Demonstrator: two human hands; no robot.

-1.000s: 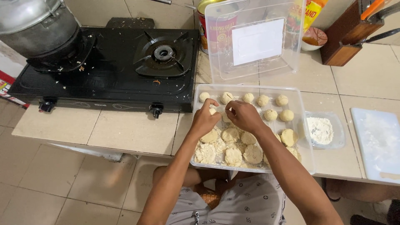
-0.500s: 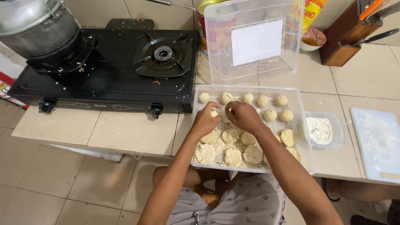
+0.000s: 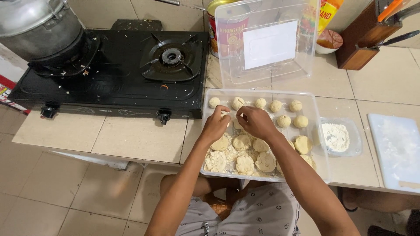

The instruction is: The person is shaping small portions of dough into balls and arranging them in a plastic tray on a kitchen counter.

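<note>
Hardly anything shifts from a moment ago: both hands stay over the clear plastic tray (image 3: pixel 321 170), just right of the black gas stove (image 3: pixel 113 70), and the left hand (image 3: pixel 215 126) and right hand (image 3: pixel 256 122) still pinch a small dough piece (image 3: pixel 232 119) between their fingertips. It is a rounded lump, mostly hidden, so its long axis cannot be told. Dough balls (image 3: pixel 284 106) line the tray's far edge, flattened rounds (image 3: pixel 249 153) lie nearer.
</note>
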